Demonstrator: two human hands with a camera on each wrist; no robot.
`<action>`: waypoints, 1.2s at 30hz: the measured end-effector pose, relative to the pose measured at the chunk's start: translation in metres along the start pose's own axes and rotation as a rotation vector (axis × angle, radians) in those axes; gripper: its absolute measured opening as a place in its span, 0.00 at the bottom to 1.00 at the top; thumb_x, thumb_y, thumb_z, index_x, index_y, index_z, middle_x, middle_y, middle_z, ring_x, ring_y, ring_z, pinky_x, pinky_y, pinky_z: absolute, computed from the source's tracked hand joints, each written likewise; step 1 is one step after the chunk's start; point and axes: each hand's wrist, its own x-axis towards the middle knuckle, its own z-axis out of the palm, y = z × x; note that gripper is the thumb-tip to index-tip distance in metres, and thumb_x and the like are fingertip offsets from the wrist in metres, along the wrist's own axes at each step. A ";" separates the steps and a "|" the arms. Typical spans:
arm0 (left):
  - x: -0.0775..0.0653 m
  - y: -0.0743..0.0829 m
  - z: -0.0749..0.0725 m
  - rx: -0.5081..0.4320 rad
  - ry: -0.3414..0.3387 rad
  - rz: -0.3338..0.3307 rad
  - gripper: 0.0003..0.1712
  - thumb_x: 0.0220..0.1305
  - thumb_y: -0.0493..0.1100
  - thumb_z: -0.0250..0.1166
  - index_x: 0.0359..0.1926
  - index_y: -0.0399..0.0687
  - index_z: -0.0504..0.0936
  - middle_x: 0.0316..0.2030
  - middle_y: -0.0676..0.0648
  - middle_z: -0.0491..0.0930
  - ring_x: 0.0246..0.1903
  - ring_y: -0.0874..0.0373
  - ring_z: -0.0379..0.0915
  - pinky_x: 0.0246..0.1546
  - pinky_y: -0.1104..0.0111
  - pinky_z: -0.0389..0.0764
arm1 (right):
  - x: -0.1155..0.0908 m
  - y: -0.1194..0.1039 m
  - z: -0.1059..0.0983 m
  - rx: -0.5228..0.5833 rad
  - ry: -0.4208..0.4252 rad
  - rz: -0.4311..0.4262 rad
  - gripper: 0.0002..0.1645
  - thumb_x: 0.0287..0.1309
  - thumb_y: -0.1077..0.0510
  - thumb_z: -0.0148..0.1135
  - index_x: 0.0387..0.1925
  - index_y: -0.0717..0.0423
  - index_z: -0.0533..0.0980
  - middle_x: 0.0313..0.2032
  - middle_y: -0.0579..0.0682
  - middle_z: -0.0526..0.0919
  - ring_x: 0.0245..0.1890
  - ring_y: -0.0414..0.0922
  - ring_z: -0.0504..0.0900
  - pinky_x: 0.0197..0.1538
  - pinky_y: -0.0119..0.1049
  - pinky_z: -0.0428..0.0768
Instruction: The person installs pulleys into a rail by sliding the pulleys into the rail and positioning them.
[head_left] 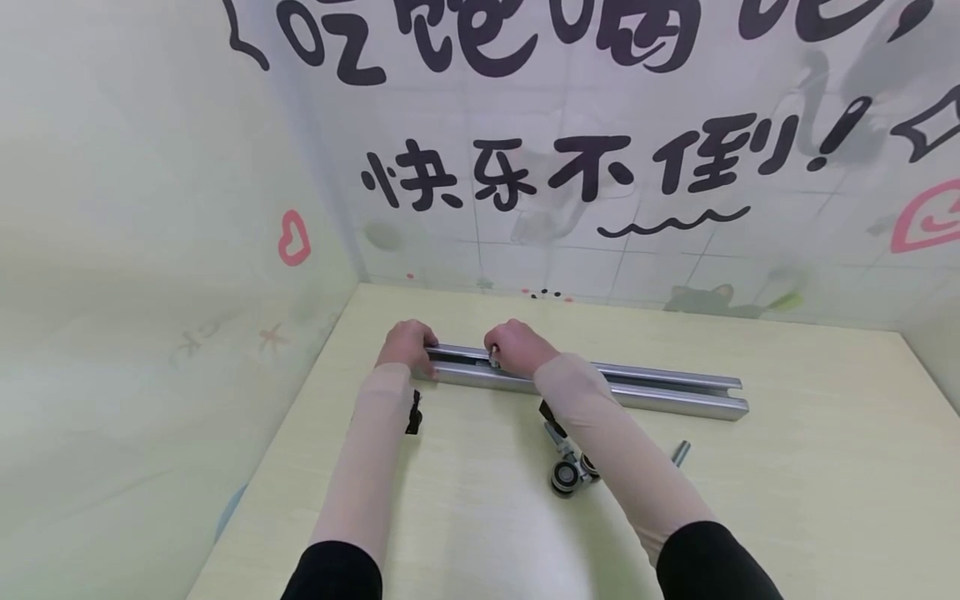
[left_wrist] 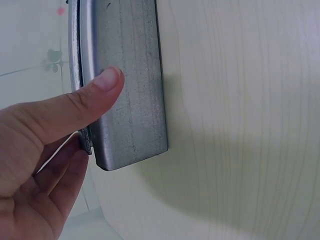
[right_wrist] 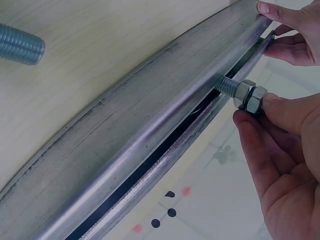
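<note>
A slotted metal rail lies across the table with its open slot facing up. My left hand grips the rail's left end, its thumb on the near side wall and the other fingers around the far edge. Further along, my right hand pinches a threaded bolt by the hex nuts near its top. The bolt's shank stands up out of the slot, and its lower end is hidden inside the rail.
In front of the rail, partly behind the right forearm, sits a roller trolley with dark wheels. A loose threaded rod end shows to the right of that arm. Behind the table rises a wall with printed lettering.
</note>
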 end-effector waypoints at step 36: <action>-0.004 0.003 -0.003 0.002 -0.009 -0.002 0.32 0.28 0.32 0.77 0.43 0.39 0.80 0.41 0.42 0.79 0.43 0.48 0.70 0.52 0.57 0.70 | -0.034 0.031 -0.009 -0.019 0.032 -0.025 0.07 0.51 0.70 0.57 0.30 0.61 0.80 0.30 0.52 0.83 0.32 0.45 0.80 0.39 0.35 0.78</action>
